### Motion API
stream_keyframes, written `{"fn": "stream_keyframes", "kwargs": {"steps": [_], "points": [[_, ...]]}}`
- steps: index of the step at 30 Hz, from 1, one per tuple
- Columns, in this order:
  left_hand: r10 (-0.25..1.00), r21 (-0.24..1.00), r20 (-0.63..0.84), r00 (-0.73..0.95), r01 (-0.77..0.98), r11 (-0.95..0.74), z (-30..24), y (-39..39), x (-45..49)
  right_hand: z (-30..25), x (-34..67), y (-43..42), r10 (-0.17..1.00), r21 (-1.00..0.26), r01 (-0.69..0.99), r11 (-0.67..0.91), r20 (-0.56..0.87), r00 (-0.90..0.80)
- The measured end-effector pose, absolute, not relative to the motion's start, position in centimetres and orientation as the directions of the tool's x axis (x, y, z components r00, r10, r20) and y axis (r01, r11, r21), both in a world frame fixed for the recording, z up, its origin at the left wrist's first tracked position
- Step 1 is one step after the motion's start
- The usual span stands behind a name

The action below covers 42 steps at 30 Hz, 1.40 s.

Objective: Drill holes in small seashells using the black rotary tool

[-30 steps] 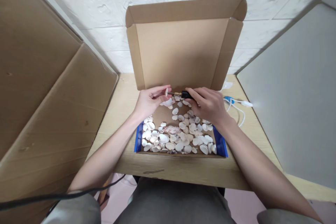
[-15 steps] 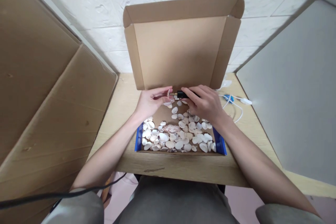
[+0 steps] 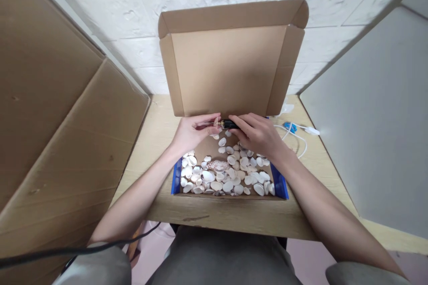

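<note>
An open cardboard box point(image 3: 230, 67) with blue outer sides stands on the wooden desk, its lid upright against the wall. Several white and pale brown seashells point(image 3: 227, 176) cover its floor. My left hand point(image 3: 192, 132) pinches one small shell point(image 3: 216, 123) over the far end of the box. My right hand point(image 3: 259, 136) grips a small black tool point(image 3: 229, 124) with a thin metal tip that touches that shell. Both hands hover just above the loose shells.
A white cable with a blue connector point(image 3: 290, 127) lies on the desk point(image 3: 234, 213) right of the box. Big cardboard sheets point(image 3: 63, 142) lean at the left, a grey panel point(image 3: 371, 116) stands at the right. A black cord point(image 3: 76, 251) crosses my lap.
Both hands stayed together at the far end of the box, the tool tip now closer against the pinched shell. The view shifted slightly.
</note>
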<state>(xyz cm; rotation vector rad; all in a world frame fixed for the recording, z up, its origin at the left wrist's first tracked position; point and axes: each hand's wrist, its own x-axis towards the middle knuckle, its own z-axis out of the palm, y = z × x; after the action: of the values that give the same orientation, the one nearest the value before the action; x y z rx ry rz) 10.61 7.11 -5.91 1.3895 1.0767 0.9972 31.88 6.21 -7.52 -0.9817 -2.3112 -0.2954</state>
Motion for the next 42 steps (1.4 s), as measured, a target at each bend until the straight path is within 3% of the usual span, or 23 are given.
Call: {"fn": "stream_keyframes", "kwargs": {"steps": [12, 19, 29, 35, 42], "points": [[0.962, 0.995, 0.025, 0.273, 0.089, -0.051, -5.83, 7.10, 10.44, -7.55, 32.09, 6.16, 0.581, -0.034, 0.725, 0.688, 0.625, -0.522], [0.986, 0.997, 0.051, 0.158, 0.048, -0.059, -5.70, 7.37, 10.32, -7.28, 32.30, 6.18, 0.538, 0.035, 0.781, 0.623, 0.705, -0.461], [0.985, 0.998, 0.026, 0.172, 0.045, -0.034, -5.82, 7.29, 10.23, -7.32, 32.55, 6.16, 0.512, 0.023, 0.766, 0.642, 0.731, -0.451], [0.988, 0.999, 0.008, 0.152, 0.039, -0.015, -5.83, 7.24, 10.39, -7.48, 32.32, 5.86, 0.581, -0.062, 0.728, 0.683, 0.651, -0.489], [0.988, 0.998, 0.006, 0.154, 0.061, -0.016, -5.70, 7.03, 10.55, -6.89, 32.50, 6.16, 0.492, 0.061, 0.775, 0.629, 0.741, -0.457]]}}
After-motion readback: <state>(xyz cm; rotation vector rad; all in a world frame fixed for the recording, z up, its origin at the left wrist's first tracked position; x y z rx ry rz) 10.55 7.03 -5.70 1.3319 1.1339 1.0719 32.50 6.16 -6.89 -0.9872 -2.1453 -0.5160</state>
